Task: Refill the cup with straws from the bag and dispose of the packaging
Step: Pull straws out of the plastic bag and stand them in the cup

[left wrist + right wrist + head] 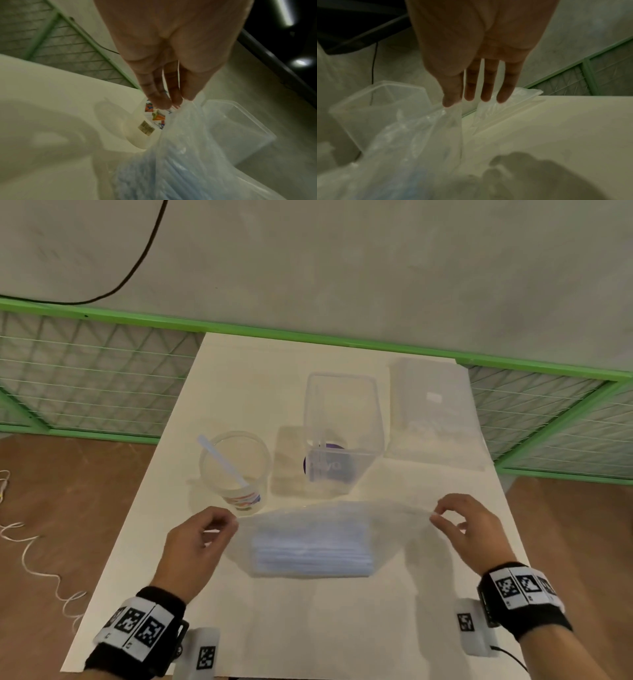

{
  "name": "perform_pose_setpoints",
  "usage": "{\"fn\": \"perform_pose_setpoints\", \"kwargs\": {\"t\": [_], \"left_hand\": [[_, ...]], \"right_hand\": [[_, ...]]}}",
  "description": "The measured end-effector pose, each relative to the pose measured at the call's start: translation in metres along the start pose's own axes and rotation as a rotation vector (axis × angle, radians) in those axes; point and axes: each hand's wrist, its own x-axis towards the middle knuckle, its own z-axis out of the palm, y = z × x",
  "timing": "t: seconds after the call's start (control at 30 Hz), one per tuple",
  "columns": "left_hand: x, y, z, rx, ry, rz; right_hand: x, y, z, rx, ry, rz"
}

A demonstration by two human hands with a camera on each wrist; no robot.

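Observation:
A clear plastic bag full of pale blue straws hangs just above the white table, stretched between my two hands. My left hand pinches its left top corner and my right hand pinches its right top corner. The left wrist view shows the left fingertips pinching the bag. In the right wrist view the index fingertip holds the film. Behind the left hand stands a round clear cup with one straw leaning in it.
A tall clear rectangular bin stands behind the bag, with something purple at its bottom. A flat pack of clear plastic lies at the back right. Green wire fencing borders the table's far side. A cord lies on the floor at left.

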Motion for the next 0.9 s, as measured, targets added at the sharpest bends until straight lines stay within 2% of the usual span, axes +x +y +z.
{"fn": "perform_pose_setpoints", "kwargs": {"t": [0.07,0.13,0.23,0.37,0.53,0.63,0.7,0.8,0.9], "left_hand": [[-0.003,0.003,0.005,0.061,-0.063,0.064],[-0.007,0.006,0.012,0.115,-0.167,0.124],[-0.009,0.007,0.022,0.275,-0.327,0.217],[-0.007,0.007,0.029,0.389,-0.455,0.172],[-0.01,0.013,0.031,0.372,-0.436,0.209],[-0.014,0.021,0.032,0.372,-0.435,0.192],[-0.018,0.025,0.032,0.366,-0.445,0.182],[-0.021,0.029,0.035,0.335,-0.435,0.135],[-0.021,0.038,0.039,0.357,-0.427,0.074]], "right_hand": [[-0.003,-0.017,0.006,0.135,-0.026,0.016],[-0.007,-0.032,0.015,0.176,-0.083,-0.015],[-0.011,-0.041,0.028,0.059,-0.153,-0.069],[-0.01,-0.036,0.035,-0.077,-0.196,-0.027],[-0.009,-0.041,0.038,-0.225,-0.233,0.067],[-0.011,-0.048,0.035,-0.322,-0.354,0.079],[-0.012,-0.053,0.034,-0.321,-0.384,0.078],[-0.014,-0.053,0.038,-0.225,-0.32,0.07],[-0.014,-0.049,0.043,-0.245,-0.12,0.005]]}}
